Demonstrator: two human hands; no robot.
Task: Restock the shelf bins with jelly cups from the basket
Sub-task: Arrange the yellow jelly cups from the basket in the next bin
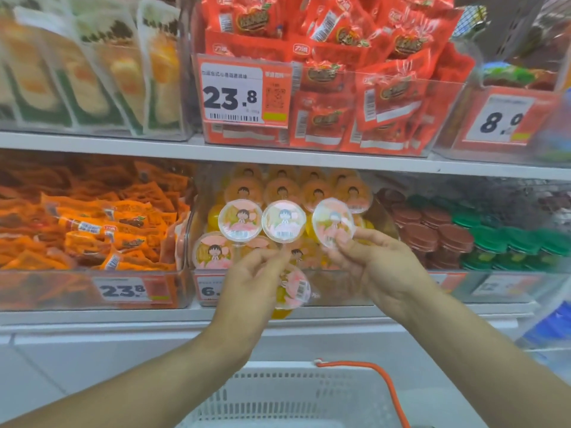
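Three jelly cups are being held up in a row in front of the middle bin (340, 291) on the lower shelf (92, 316), their round lids facing the camera. The left hand (250, 291) is pinching the left cup (239, 222) and the middle cup (283, 221) by their lower edges, the two lids touching side by side. A fourth cup (293, 288) is sitting lower, tucked against the palm side of that hand, its yellow base pointing down. The right hand (380, 267) is pinching the right cup (333, 223) between thumb and fingers, tilted slightly and just beside the middle one.

Behind them the clear bin is already holding more cups of the same kind, orange and yellow, stacked in rows. To its left a bin of orange snack packets (92, 230) is sitting with a 23.8 price tag (123, 291); to its right are stacks of brown lids (432, 230) and green lids (509, 242). On the upper shelf a bin of red packets (355, 97) is carrying its own price tag (234, 94). Below both forearms, a white basket (278, 396) with an orange handle (389, 387) is standing at the bottom edge of the view.
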